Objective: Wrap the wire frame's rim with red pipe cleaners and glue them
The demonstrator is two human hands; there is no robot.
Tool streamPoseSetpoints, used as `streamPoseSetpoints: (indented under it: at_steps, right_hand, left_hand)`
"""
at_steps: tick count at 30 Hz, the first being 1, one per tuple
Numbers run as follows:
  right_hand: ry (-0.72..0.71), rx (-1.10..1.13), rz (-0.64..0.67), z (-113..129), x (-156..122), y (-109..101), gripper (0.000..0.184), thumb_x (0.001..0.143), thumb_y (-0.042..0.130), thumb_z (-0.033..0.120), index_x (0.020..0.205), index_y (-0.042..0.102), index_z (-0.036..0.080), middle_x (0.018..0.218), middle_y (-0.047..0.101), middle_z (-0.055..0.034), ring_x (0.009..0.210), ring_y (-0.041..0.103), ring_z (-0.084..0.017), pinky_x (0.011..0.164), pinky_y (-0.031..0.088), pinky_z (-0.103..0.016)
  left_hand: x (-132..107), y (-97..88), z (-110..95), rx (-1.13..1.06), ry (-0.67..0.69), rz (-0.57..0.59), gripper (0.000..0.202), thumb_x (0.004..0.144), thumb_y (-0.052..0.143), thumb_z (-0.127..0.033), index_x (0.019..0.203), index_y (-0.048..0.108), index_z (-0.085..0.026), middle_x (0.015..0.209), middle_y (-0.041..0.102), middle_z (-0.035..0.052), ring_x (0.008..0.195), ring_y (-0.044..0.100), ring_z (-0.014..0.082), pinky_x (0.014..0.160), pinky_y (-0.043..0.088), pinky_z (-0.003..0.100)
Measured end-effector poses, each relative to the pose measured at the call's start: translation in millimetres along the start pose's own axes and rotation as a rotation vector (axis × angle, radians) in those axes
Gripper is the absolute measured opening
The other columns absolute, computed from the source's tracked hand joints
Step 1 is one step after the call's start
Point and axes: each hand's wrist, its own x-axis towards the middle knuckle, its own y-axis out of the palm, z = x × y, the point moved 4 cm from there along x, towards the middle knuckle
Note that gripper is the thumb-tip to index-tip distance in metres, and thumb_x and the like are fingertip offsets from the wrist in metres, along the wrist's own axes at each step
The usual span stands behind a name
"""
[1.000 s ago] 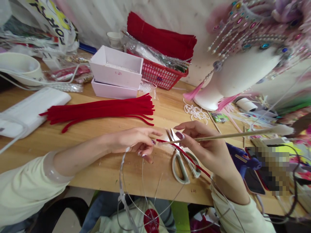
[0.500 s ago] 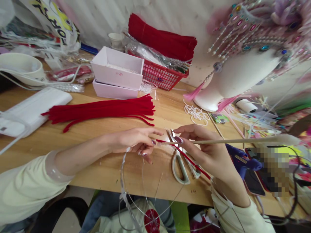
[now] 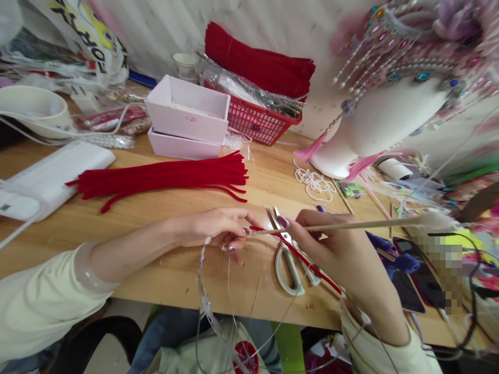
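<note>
A thin pale wooden stick (image 3: 362,225) with white fluff at its far right end runs level between my hands. My left hand (image 3: 218,228) pinches its left end between thumb and finger. Along the stick, a red pipe cleaner (image 3: 307,262) starts near that pinch and slants down right past my right wrist. My right hand (image 3: 331,244) grips the stick, thumb on top; whether its fingers also hold the pipe cleaner is hidden. Below the left hand hangs a frame of thin clear wires (image 3: 205,296), its top at the fingers. Scissors (image 3: 288,270) lie partly open beneath the stick.
A bundle of red pipe cleaners (image 3: 163,176) lies behind my left hand. Beyond are white boxes (image 3: 189,111), a red basket (image 3: 259,122) and a pearl string (image 3: 314,182). A mannequin head (image 3: 382,119) stands back right; a blue glue gun (image 3: 393,254) and phones lie right.
My right hand has turned slightly, its fingers curling in farther, and the stick's fluffy end has shifted a little left. The wire frame has swung slightly; the left hand stays nearly in place.
</note>
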Motion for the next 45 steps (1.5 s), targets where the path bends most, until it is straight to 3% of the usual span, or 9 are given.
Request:
streamPoseSetpoints:
  at_steps: [3,10,18,25,38,45]
  right_hand:
    - [-0.027,-0.002,0.019,1.9,-1.7,0.4,0.05,0.101,0.055,0.032,0.055,0.038,0.021,0.05,0.033,0.0055,0.047,0.032,-0.008,0.045,0.022,-0.026]
    - [0.04,0.16,-0.001,-0.6,-1.2,2.0,0.049,0.103,0.053,0.037,0.058,0.043,0.021,0.05,0.037,0.006,0.047,0.033,-0.008,0.045,0.025,-0.025]
    - [-0.034,0.16,0.014,3.5,1.6,1.4,0.046,0.104,0.049,0.035,0.061,0.043,0.021,0.054,0.037,0.0059,0.049,0.035,-0.009,0.049,0.027,-0.026]
    - [-0.067,0.205,0.008,3.7,0.0,1.7,0.046,0.104,0.052,0.033,0.061,0.041,0.02,0.056,0.033,0.0066,0.05,0.031,-0.008,0.048,0.025,-0.026]
    - [-0.136,0.187,-0.006,2.5,-2.6,0.9,0.037,0.103,0.053,0.025,0.066,0.05,0.019,0.06,0.045,0.0048,0.053,0.041,-0.008,0.052,0.031,-0.025]
    - [-0.157,0.205,-0.009,2.0,-4.5,0.0,0.033,0.102,0.054,0.022,0.069,0.057,0.018,0.064,0.051,0.003,0.056,0.047,-0.01,0.055,0.035,-0.026]
  left_hand:
    - [0.1,-0.8,0.6,-0.02,-0.001,0.008,0.03,0.079,0.057,-0.019,0.108,0.054,-0.018,0.05,0.051,-0.0093,0.049,0.037,0.0103,0.074,0.052,0.035]
    - [0.7,0.1,-1.0,-0.029,0.05,0.061,0.067,0.078,0.058,-0.016,0.142,0.037,-0.018,0.051,0.053,-0.0118,0.047,0.04,0.0102,0.067,0.051,0.032]
    - [0.4,-0.2,1.7,-0.016,0.027,0.045,0.07,0.08,0.06,-0.02,0.144,0.034,-0.013,0.05,0.054,-0.011,0.048,0.039,0.0094,0.063,0.049,0.029]
    - [-1.1,2.7,-0.9,-0.001,-0.006,0.021,0.068,0.08,0.057,-0.019,0.144,0.035,-0.01,0.05,0.051,-0.0108,0.048,0.037,0.0104,0.069,0.051,0.032]
    - [-1.0,0.8,1.3,-0.021,-0.015,0.025,0.069,0.081,0.057,-0.02,0.145,0.034,-0.008,0.05,0.053,-0.0098,0.048,0.037,0.0112,0.074,0.053,0.037]
    - [0.2,-1.5,2.3,-0.036,-0.029,0.031,0.074,0.078,0.06,-0.02,0.146,0.033,-0.009,0.05,0.054,-0.0098,0.049,0.039,0.0108,0.072,0.052,0.034]
